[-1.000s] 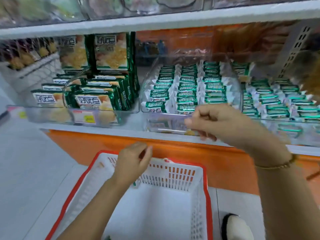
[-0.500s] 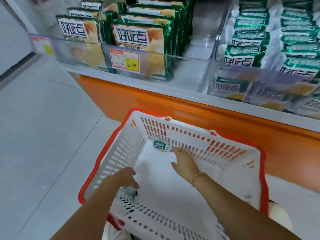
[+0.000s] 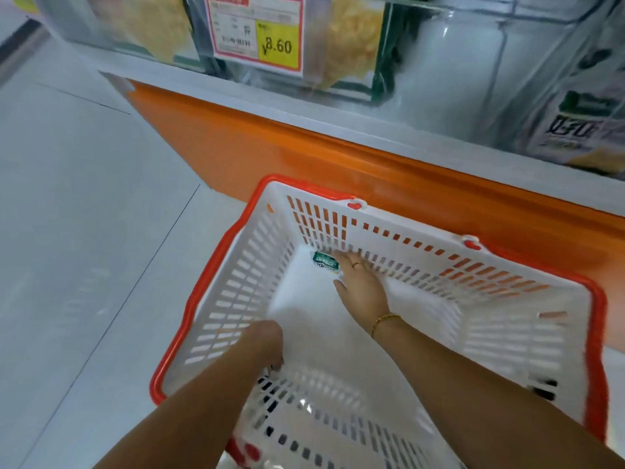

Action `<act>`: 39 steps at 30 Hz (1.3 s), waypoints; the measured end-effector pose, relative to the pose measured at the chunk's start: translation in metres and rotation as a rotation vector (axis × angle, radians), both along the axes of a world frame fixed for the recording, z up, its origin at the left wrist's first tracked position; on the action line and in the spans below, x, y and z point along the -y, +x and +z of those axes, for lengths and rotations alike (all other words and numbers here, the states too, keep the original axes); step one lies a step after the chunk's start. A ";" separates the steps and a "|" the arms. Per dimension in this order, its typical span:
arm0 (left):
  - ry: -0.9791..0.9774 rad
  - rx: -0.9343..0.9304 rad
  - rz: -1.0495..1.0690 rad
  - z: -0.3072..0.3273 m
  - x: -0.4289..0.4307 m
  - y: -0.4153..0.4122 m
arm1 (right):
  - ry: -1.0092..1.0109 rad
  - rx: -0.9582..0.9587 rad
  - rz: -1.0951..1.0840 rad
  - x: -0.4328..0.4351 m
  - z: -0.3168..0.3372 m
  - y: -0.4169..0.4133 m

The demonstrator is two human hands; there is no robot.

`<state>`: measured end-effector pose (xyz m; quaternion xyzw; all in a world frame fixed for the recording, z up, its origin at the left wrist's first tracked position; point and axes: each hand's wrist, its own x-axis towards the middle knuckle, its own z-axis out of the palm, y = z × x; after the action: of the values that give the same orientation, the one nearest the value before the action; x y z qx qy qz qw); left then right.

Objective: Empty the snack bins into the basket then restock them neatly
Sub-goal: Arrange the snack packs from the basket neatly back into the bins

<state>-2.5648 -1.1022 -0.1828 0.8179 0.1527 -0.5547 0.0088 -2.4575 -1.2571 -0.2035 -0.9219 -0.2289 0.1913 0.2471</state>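
Note:
A white basket with a red rim [image 3: 406, 233] stands on the floor below the shelf. My right hand [image 3: 358, 286] reaches inside it to the far wall, fingers straight, fingertips touching a small green snack packet [image 3: 324, 260] that lies on the basket's floor. My left hand [image 3: 265, 343] hangs over the basket's near wall with its fingers curled downward; what they hold is hidden. Clear snack bins [image 3: 382, 79] with yellow-and-green bags sit on the shelf at the top of the view.
A price label reading 8.60 [image 3: 258, 32] is stuck on the front of the middle bin. The shelf's orange front panel [image 3: 304, 154] runs right behind the basket. Grey floor tiles [image 3: 84, 231] spread to the left.
The view has dropped from the shelf bins to the basket. Both hands came down into the basket; the right hand set a green packet by the far wall and now touches it.

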 end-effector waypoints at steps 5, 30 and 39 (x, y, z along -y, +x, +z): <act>-0.038 0.038 0.171 0.004 -0.001 0.006 | -0.173 0.103 0.032 -0.018 -0.001 0.007; -1.388 0.659 1.681 0.170 0.086 0.026 | 1.157 -0.733 -0.610 0.128 0.206 -0.032; -1.549 0.885 1.485 0.261 0.142 0.019 | 1.276 -0.559 -0.419 0.158 0.289 -0.067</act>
<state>-2.5460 -1.2439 0.0783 0.4249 0.1982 -0.0237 0.8829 -2.5243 -1.4151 0.0857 -0.5394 -0.0427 0.1976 0.8174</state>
